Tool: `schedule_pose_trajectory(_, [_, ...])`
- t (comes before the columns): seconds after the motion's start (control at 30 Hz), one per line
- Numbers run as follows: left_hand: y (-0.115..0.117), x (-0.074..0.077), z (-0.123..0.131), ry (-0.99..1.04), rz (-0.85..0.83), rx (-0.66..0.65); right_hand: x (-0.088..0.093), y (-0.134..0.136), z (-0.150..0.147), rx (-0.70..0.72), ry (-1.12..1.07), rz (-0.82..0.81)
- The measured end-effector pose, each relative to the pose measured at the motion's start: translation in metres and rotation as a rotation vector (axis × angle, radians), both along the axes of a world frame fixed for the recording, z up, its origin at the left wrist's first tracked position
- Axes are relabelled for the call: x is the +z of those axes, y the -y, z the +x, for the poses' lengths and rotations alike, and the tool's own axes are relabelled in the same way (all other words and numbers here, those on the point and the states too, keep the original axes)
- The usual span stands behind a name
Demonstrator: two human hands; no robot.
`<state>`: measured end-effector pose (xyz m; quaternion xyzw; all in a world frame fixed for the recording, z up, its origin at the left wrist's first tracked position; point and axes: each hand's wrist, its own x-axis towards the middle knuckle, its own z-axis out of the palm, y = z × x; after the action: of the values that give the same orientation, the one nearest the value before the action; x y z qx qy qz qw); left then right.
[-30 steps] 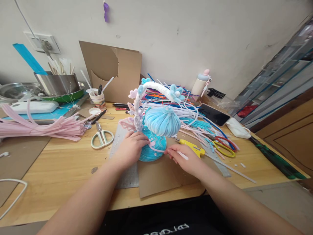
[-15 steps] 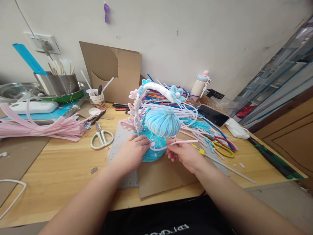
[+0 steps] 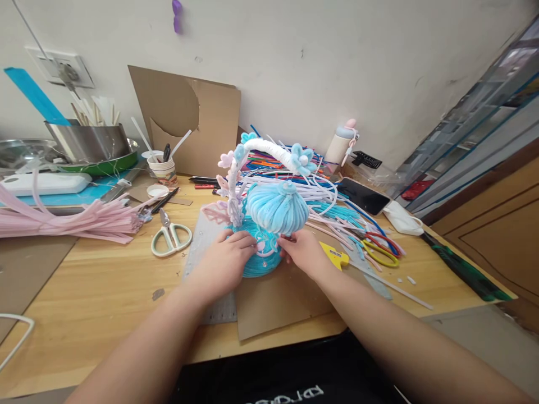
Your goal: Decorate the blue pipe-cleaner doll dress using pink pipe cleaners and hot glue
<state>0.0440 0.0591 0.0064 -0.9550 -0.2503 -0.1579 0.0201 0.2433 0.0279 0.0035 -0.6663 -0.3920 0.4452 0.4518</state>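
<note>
A lamp-shaped craft of pipe cleaners stands before me, with a round blue base, a white curved stem and a pleated blue shade. Along the front of the base runs a pale pink pipe cleaner. My left hand is closed at the base's left side, its fingertips on the base near the strip's left end. My right hand pinches the strip at the base's right side, under the shade. The fingertips of both hands are partly hidden.
Under the craft lie cardboard and a grey mat. Scissors and a pink pipe-cleaner bundle are at left. Right of my right hand are a yellow tool, yellow-handled scissors and a phone.
My right hand has moved left, close against the base, bringing the pink pipe cleaner in along its front. My left hand stays at the base. The view has shifted slightly.
</note>
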Motion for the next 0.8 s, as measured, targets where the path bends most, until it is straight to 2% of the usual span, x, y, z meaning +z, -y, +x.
schedule_pose_trajectory(0.17, [-0.001, 0.000, 0.001, 0.004, -0.014, 0.006, 0.002, -0.014, 0.001, 0.040, 0.070, -0.030])
schedule_pose_trajectory(0.33, [0.001, 0.002, 0.002, -0.011, -0.002, 0.001, -0.003, -0.023, 0.001, 0.054, -0.089, -0.109])
schedule_pose_trajectory(0.53, [0.003, 0.001, 0.002, -0.020, 0.008, -0.003, 0.000, -0.021, 0.003, 0.040, -0.252, -0.168])
schedule_pose_trajectory(0.8, [0.001, 0.000, 0.004, 0.000, -0.005, 0.010, 0.005, -0.017, 0.000, 0.065, -0.261, -0.145])
